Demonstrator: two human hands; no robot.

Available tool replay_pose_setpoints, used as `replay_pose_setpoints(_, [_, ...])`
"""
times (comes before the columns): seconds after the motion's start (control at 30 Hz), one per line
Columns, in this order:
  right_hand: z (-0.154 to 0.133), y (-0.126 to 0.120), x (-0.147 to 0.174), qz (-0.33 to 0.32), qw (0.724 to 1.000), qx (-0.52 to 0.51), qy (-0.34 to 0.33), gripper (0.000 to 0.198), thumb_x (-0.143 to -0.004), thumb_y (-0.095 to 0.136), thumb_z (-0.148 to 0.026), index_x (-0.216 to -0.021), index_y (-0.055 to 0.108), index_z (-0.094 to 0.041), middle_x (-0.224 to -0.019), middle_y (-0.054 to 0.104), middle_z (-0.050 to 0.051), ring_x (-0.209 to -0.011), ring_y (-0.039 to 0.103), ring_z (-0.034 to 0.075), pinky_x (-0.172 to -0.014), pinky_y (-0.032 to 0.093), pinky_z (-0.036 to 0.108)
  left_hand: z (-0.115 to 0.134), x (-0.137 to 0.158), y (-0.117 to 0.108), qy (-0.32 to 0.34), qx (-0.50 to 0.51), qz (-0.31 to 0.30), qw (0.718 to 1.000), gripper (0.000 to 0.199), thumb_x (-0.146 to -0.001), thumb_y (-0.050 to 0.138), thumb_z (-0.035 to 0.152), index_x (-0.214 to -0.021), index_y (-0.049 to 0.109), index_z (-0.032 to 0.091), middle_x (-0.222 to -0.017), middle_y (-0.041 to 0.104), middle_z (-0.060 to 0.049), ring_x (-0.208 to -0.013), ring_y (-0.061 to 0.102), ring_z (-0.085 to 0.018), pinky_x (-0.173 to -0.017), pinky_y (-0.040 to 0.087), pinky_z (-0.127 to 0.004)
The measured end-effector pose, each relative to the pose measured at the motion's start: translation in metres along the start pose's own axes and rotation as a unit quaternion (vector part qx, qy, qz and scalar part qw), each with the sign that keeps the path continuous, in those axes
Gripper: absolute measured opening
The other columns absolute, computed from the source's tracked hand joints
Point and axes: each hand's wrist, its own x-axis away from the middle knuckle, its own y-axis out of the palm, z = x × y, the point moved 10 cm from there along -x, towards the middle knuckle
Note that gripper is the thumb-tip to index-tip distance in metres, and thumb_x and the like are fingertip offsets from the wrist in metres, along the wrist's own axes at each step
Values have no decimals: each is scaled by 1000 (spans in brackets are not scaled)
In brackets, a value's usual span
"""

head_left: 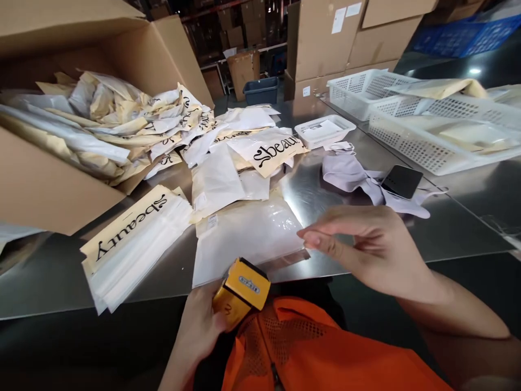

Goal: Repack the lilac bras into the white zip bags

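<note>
An orange vest [334, 353] with mesh panels lay nearest, at six o'clock. At seven, the left hand [200, 321] was clamped around a yellow handheld tool [240, 290]. At four, the right hand [376, 244] had thumb and forefinger together; anything between them could not be told. A clear-sleeved white package [248, 236] lay flat just below center; at eight, "sbeauty" envelopes [140, 241]; at ten, an open carton [49, 174].
</note>
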Motion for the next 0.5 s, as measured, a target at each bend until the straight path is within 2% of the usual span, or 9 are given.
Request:
replay_pose_setpoints(0.03, [-17, 6, -4, -11, 999, 6, -44, 10, -85, 68, -23, -79, 75, -21, -74, 72, 1, -64, 66, 12, -57, 52, 21, -1, -3, 2, -3, 28, -11, 1000, 63, -71, 42, 81, -62, 55, 20, -60, 59, -5, -55, 49, -19, -51, 33, -29])
replay_pose_setpoints(0.1, [-46, 18, -11, -34, 992, 5, -120, 10, -85, 67, -20, -79, 74, -21, -71, 71, 0, -62, 64, 10, -58, 51, 22, -3, -6, 4, -23, 66, -21, 997, 79, -66, 32, 93, -63, 56, 18, -61, 61, -7, -57, 52, -20, -52, 34, -29])
replay_pose_setpoints(0.2, [-69, 35, -17, -65, 982, 0, -177, 5, -82, 70, -19, -79, 74, -20, -67, 69, -1, -59, 62, 9, -56, 49, 23, -6, -5, 8, -52, 101, -22, 993, 84, -63, 37, 95, -70, 62, 15, -69, 65, -9, -63, 56, -21, -55, 38, -28])
replay_pose_setpoints(0.27, [-69, 40, -21, -61, 982, 18, -179, 3, -81, 73, -23, -78, 74, -21, -66, 69, -2, -59, 62, 9, -55, 48, 23, -6, -2, 9, -55, 126, -21, 990, 76, -69, 46, 87, -77, 65, 14, -76, 68, -9, -68, 59, -21, -59, 40, -27])
replay_pose_setpoints(0.37, [-50, 33, -33, 2, 988, 67, -141, 11, -82, 73, -30, -73, 74, -23, -66, 69, -3, -57, 62, 9, -54, 47, 23, -10, 6, 3, -58, 141, 6, 988, 62, -74, 53, 76, -80, 64, 15, -75, 67, -7, -67, 59, -20, -59, 41, -26])
replay_pose_setpoints(0.5, [-20, 24, -52, 51, 993, 78, -77, 19, -83, 71, -36, -72, 73, -21, -65, 70, -2, -54, 61, 9, -48, 44, 22, -11, 16, -22, -75, 53, 93, 991, 49, -71, 61, 67, -82, 63, 19, -74, 67, -5, -64, 59, -20, -57, 42, -27])
